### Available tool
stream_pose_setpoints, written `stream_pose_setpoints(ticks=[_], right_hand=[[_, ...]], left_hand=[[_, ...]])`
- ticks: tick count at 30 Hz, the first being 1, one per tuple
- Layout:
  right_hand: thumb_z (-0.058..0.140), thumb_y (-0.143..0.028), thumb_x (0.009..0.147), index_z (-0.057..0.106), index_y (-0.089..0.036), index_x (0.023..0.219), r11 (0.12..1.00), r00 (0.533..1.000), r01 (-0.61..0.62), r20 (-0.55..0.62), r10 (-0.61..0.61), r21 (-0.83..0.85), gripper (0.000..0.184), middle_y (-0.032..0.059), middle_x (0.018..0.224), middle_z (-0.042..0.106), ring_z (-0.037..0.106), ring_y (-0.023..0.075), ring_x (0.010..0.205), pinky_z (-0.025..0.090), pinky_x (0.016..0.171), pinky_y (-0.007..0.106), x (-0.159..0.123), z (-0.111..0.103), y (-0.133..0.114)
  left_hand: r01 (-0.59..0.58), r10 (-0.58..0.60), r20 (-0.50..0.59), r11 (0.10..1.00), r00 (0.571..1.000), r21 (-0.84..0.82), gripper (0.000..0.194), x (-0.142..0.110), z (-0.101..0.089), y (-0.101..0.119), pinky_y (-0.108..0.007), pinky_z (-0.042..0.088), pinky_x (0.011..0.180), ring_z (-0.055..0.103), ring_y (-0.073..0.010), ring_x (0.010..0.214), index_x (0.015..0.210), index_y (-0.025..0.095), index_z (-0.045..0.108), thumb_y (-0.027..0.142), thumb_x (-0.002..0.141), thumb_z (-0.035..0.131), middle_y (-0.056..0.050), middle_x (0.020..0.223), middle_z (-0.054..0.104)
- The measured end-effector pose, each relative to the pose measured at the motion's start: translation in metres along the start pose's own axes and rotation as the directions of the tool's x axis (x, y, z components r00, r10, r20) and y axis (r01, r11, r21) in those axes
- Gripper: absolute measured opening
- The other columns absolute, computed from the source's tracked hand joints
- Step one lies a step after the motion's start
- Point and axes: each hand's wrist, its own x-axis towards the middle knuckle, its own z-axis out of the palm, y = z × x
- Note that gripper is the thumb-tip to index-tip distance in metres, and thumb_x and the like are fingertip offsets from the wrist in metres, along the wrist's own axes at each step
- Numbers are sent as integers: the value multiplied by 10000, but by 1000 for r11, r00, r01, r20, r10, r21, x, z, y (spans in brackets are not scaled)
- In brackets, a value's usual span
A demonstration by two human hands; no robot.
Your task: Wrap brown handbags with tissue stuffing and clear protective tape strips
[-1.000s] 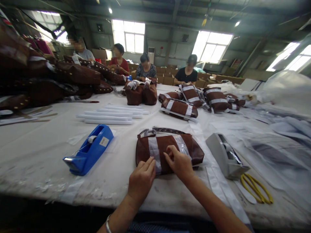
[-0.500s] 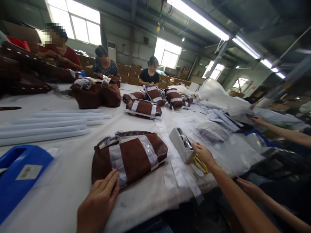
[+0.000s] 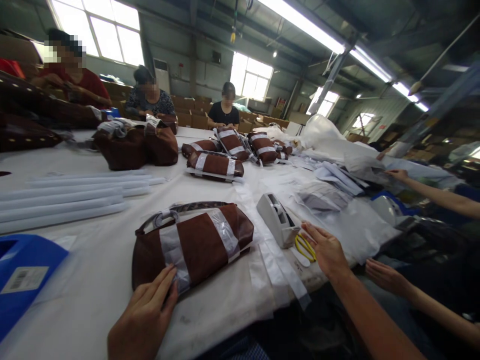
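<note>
A brown handbag (image 3: 204, 245) lies on its side before me, with two pale plastic strips wrapped around its body and wrapping on its handle. My left hand (image 3: 144, 315) rests on the bag's near left part, fingers extended flat over the left strip. Just right of a grey tape dispenser (image 3: 275, 222), my right hand (image 3: 328, 252) is raised with its fingertips drawn together; whatever is between them is too small to make out. Below the dispenser, beside that hand, lie yellow-handled scissors (image 3: 304, 248).
Flat plastic strips (image 3: 275, 270) lie right of the bag. White rolls (image 3: 71, 195) and a blue dispenser (image 3: 33, 272) are at left. More wrapped bags (image 3: 215, 164) sit farther back. Another person's hands (image 3: 388, 277) are at right. Three people (image 3: 224, 112) work across the table.
My right hand has drawn away from the tape dispenser, rightward and toward me. My left hand stays on the handbag. The view has shifted slightly.
</note>
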Motion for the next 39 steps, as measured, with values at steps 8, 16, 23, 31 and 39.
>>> stream_pose_setpoints(ticks=[8, 16, 23, 31, 39], right_hand=[[879, -539, 534, 770, -162, 818, 970, 990, -131, 28, 140, -204, 484, 74, 796, 758, 663, 143, 572, 609, 580, 279, -10, -30, 52], [812, -512, 643, 804, -192, 823, 856, 996, 90, 66, -66, -509, 367, 64, 752, 760, 641, 183, 584, 568, 607, 320, -9, -50, 46], [578, -212, 937, 745, -308, 1123, 268, 446, 891, 817, -365, -367, 267, 32, 964, 772, 709, 182, 879, 547, 838, 310, -40, -16, -25], [512, -184, 999, 694, -258, 1194, 419, -160, 866, 946, -281, 271, 277, 37, 851, 759, 687, 120, 751, 516, 710, 228, -81, 112, -62], [631, -371, 930, 761, -179, 938, 748, -368, 637, 926, 82, 187, 232, 52, 832, 719, 662, 134, 737, 505, 698, 221, -97, 219, -55]], left_hand=[[-67, 65, 34, 995, 997, 70, 409, -2, 2, -5, -412, 519, 904, 669, -250, 952, 1290, 256, 623, 311, 1011, 329, -20, 1299, 673], [36, -35, 36, 998, 999, -53, 429, -1, 1, -3, -420, 521, 913, 677, -258, 970, 1289, 288, 627, 393, 1004, 325, -37, 1265, 690], [30, -31, 51, 999, 998, 24, 447, -3, 3, -3, -402, 511, 900, 674, -245, 954, 1381, 240, 554, 385, 1007, 356, -47, 1299, 671], [312, -319, 41, 942, 947, 119, 593, 2, -3, 12, -223, 446, 540, 680, -136, 735, 1517, 323, 348, 361, 959, 545, 16, 912, 728], [403, -399, 67, 912, 915, -71, 754, 4, -4, 13, -218, 508, 651, 696, -134, 820, 1549, 330, 244, 274, 906, 635, 10, 1039, 732]])
